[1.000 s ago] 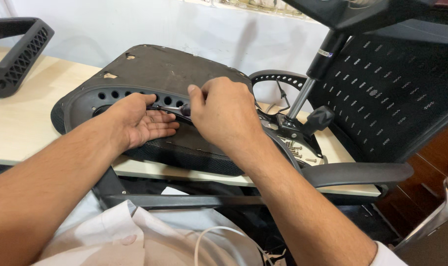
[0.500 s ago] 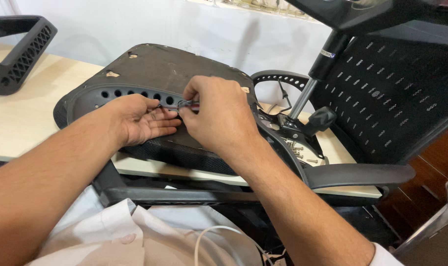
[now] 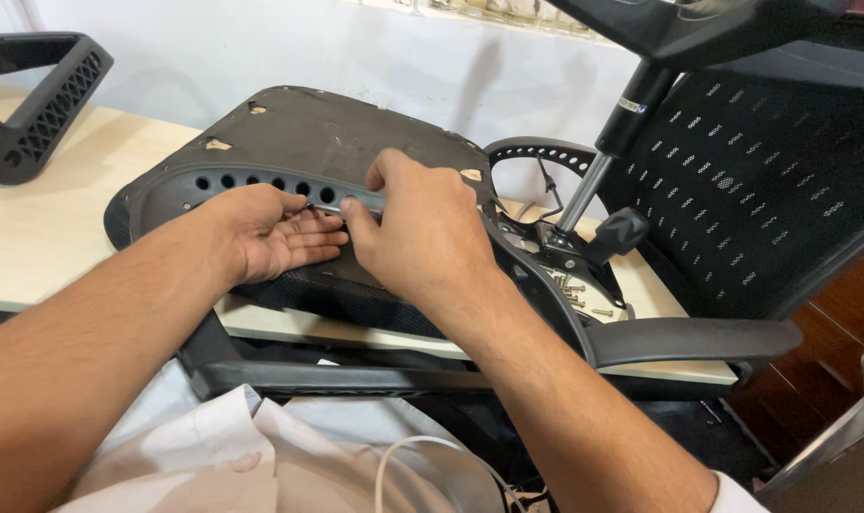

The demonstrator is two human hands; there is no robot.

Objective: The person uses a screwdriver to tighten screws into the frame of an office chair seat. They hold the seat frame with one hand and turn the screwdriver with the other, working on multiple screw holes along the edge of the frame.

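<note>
An upturned black office-chair seat [image 3: 327, 133] lies on a light wooden table [image 3: 42, 237], its underside showing a row of round holes along the near rim. My left hand [image 3: 265, 233] lies palm up against that rim, fingers loosely curled. My right hand [image 3: 422, 228] pinches a thin metal screw [image 3: 322, 208] between thumb and forefinger and holds its tip over my left palm, right by the holes. Whether my left fingers touch the screw is unclear.
A black chair armrest [image 3: 33, 109] stands on the table at far left. The chair's gas cylinder [image 3: 607, 147], mechanism with loose screws [image 3: 574, 290], mesh backrest [image 3: 755, 190] and another armrest [image 3: 688, 337] crowd the right. White cloth and a cable [image 3: 403, 465] lie below.
The view has drifted slightly. My right hand has shifted a little left along the seat rim, bringing the screw over my left palm; my left hand has stayed against the rim.
</note>
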